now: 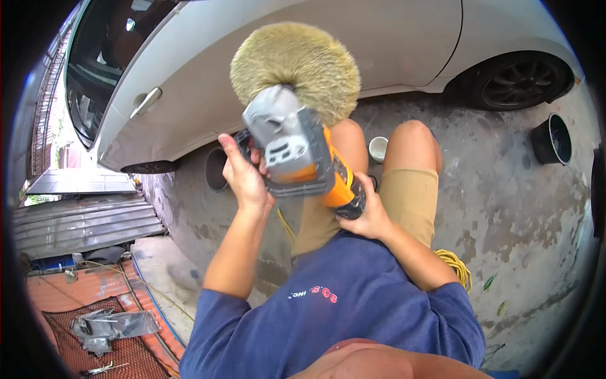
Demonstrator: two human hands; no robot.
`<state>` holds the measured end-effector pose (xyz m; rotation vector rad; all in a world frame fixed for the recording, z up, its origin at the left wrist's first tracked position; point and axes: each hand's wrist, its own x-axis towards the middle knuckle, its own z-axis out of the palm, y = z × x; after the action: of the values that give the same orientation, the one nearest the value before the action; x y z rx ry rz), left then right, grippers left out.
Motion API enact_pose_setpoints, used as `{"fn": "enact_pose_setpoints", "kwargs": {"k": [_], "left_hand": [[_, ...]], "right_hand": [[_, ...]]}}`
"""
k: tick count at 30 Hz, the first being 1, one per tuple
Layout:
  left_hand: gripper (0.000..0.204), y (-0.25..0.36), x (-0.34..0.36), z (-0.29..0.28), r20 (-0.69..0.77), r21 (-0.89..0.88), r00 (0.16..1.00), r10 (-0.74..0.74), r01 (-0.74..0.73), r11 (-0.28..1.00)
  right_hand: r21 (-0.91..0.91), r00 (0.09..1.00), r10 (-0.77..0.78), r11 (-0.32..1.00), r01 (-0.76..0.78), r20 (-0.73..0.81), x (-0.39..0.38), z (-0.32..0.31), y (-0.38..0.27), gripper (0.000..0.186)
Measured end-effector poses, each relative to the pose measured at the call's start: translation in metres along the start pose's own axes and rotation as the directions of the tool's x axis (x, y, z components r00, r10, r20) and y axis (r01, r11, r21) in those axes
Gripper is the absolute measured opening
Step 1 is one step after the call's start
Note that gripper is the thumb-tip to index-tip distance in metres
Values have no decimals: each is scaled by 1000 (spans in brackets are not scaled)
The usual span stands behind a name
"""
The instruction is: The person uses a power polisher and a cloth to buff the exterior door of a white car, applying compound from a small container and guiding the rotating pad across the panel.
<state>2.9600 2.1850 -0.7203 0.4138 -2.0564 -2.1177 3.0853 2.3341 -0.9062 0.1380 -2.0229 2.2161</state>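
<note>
An orange, black and grey power polisher [303, 155] is held up in front of my chest, over my lap. Its round, yellowish wool pad [303, 69] points away from me, toward the car's side panel; whether it touches the paint I cannot tell. My left hand [245, 178] is closed round the black front handle, thumb up along it. Round the rear end of the polisher's body my right hand [374, 211] is wrapped, close to my waist.
Ahead stands a silver car [404, 38] with a dark wheel [521, 82]. A black bucket [553, 140] is at the right, another dark bucket [216, 169] at the left. A small white container [378, 148] sits between my knees. Yellow cord [456, 268] lies coiled by my right side.
</note>
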Motion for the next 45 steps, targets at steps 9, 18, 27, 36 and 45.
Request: {"fn": "enact_pose_setpoints", "kwargs": {"k": [9,18,27,36,45], "left_hand": [[103,-46,-18,5,361,-395,882,304,-150,906],[85,-44,0,106,893,-161,438,104,94,982],[64,-6,51,191,851,-251,474,225,-9,968],[68,6,47,191,778,-254,581,239,-57,966],[73,2,40,184,701,-221,689,184,-36,975]], "right_hand": [[261,988,152,953,-153,23,-6,-17,-16,110],[30,994,-17,999,21,-108,35,-85,-80,112],[-102,986,40,993,-57,-162,112,-135,-118,121],[-275,985,19,959,-66,-169,124,-136,-123,121],[30,993,49,998,-46,-110,127,-135,-128,113]]}}
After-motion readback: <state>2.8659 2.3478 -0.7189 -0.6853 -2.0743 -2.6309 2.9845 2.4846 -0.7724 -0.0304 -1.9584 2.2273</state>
